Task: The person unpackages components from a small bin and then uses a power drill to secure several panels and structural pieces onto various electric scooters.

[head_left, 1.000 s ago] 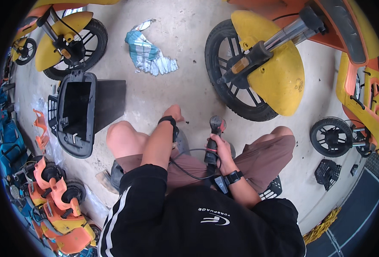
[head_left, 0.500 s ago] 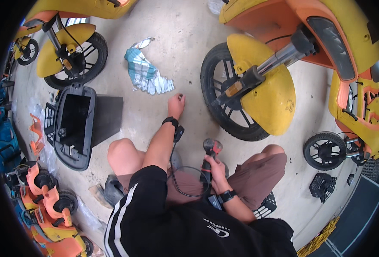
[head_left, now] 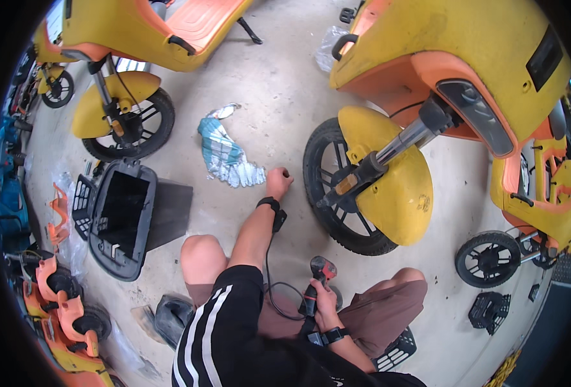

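My left hand (head_left: 277, 184) reaches forward over the floor, just left of a yellow scooter's front wheel (head_left: 321, 222). Its fingers are curled together around something small and dark, too small to name. A crumpled teal-and-white plaid cloth (head_left: 224, 155) lies beside that hand, on its left. Between my knees, my right hand (head_left: 324, 300) grips a red-and-black cordless drill (head_left: 324, 266) by its handle, the head pointing forward. Over that wheel sits a yellow fender (head_left: 398, 200), joined to a metal fork (head_left: 401, 145).
A black plastic bin-like housing (head_left: 172, 209) lies on its side to the left. Another yellow scooter (head_left: 130, 35) stands far left, and one more (head_left: 537, 193) at the right. Orange body parts (head_left: 59, 290) are heaped lower left; a black plastic part (head_left: 490, 311) lies at right.
The view has tilted up, so the scene sits lower in the picture. My left hand has moved forward and right, closer to the wheel. My right hand keeps its hold on the drill.
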Demonstrator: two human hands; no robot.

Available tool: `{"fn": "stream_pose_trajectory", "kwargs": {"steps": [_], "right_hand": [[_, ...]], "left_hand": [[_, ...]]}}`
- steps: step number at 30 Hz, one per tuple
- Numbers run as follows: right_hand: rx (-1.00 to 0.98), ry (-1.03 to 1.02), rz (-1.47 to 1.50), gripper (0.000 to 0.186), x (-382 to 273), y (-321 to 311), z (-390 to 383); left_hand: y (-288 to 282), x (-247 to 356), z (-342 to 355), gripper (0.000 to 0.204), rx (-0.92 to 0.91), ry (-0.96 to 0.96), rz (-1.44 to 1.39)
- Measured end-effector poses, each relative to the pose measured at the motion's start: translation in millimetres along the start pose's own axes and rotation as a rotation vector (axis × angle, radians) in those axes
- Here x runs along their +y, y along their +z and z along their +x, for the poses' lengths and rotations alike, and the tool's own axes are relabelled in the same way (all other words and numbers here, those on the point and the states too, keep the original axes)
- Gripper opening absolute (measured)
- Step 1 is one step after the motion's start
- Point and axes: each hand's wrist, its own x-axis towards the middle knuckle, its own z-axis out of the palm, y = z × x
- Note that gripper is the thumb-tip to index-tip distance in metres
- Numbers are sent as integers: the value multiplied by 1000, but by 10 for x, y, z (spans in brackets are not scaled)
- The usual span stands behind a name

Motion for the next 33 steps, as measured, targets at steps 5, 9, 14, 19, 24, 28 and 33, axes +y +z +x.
{"fn": "stream_pose_trajectory", "kwargs": {"steps": [5,9,14,19,24,28,33], "right_hand": [[-108,-12,-49,32,-61,191,69],[-125,8,-127,31,-111,363,108],[-191,-21,-239,35,-143,389,106],[-256,58,-117,39,-262,306,79],[-255,55,45,39,-427,244,-108],[-413,48,318,31,-540,101,-367],[-473,159,425,34,-684,-435,-838]], "left_hand": [[-1269,764,-263,18,580,-479,-1224],[-2746,975,-890,13,993,-135,-1060],[-3921,484,-1633,50,846,-370,-364],[-3411,667,-1831,26,664,-476,-396],[-2417,1924,-1772,21,-162,169,-263],[-1998,2952,-1601,27,-420,985,-244],[-1791,3441,-1296,23,-810,1109,-34]]}}
